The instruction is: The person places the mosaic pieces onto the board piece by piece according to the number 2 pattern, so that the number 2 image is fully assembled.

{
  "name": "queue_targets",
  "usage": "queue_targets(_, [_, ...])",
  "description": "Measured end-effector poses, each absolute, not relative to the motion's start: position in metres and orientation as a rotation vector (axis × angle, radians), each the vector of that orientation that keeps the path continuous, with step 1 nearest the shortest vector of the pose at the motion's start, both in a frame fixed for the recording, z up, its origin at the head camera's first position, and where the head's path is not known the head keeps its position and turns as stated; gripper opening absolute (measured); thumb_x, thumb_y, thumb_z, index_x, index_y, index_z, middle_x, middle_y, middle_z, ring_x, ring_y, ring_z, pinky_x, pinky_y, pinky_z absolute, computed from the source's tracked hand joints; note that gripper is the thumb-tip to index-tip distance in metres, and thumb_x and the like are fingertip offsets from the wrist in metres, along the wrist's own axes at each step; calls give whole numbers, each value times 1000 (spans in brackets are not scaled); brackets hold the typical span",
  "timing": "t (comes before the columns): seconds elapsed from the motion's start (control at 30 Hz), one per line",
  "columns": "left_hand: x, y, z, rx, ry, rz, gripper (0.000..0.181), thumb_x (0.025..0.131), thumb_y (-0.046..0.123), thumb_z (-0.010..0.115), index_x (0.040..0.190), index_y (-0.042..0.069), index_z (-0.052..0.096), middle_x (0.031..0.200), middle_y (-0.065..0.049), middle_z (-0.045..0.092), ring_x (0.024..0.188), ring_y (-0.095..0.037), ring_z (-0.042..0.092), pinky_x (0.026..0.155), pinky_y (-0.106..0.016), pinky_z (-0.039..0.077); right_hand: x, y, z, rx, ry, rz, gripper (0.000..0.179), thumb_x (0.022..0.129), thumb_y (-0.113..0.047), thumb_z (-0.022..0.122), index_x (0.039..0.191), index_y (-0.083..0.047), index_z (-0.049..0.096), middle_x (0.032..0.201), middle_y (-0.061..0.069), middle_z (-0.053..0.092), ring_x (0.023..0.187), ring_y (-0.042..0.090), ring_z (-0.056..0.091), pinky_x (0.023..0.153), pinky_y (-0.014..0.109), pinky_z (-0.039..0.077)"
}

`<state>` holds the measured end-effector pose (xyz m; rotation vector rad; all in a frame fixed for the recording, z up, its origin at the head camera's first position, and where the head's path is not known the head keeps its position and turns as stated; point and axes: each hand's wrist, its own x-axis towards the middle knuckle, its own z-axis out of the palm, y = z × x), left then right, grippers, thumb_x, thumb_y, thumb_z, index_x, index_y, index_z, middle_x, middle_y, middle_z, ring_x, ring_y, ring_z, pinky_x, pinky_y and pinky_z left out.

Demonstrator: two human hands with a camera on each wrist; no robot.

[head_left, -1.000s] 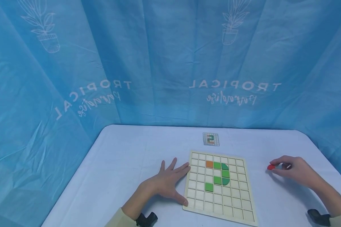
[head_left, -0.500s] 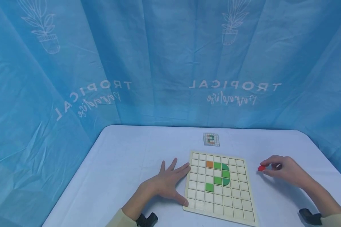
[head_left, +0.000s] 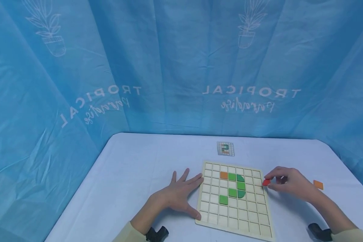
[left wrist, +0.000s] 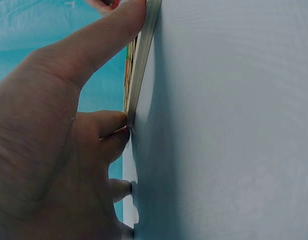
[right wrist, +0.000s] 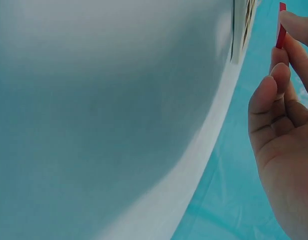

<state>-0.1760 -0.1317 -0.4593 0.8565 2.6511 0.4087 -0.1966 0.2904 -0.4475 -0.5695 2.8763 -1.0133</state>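
Head view: seven tiles [head_left: 241, 186] sit on the grid board [head_left: 233, 212]; still unplaced are an orange tile [head_left: 318, 185] on the desk [head_left: 145, 161] and a red piece [head_left: 266, 182] by the board's right edge. Left wrist: left hand [left wrist: 48, 130], spread, touches the board. Right wrist: right hand [right wrist: 289, 120] pinches the red piece.

Pale, matt wood on the grid board [head_left: 242, 214], its side showing streaky grain; smooth, dull white cloth on the worktop [head_left: 145, 161]. Near the far edge, a thin, paper-like card [head_left: 225, 149]! The red piece [head_left: 266, 182] looks smooth, and beyond hangs a creased, faintly shiny blue curtain [head_left: 181, 67].
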Motion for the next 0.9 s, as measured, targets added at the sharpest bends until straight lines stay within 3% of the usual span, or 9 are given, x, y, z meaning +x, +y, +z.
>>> queue_targets(0.9, [-178,-131,-456,859,2642,423,120,57,85,64,154,30,20,158,17,9,145,-30,-7,106,-66,-8,-209,243,-445,-716,2750,-1027,24,79,-32,80,100,-21,75,88,-10,65,69,11,55,57,26,49])
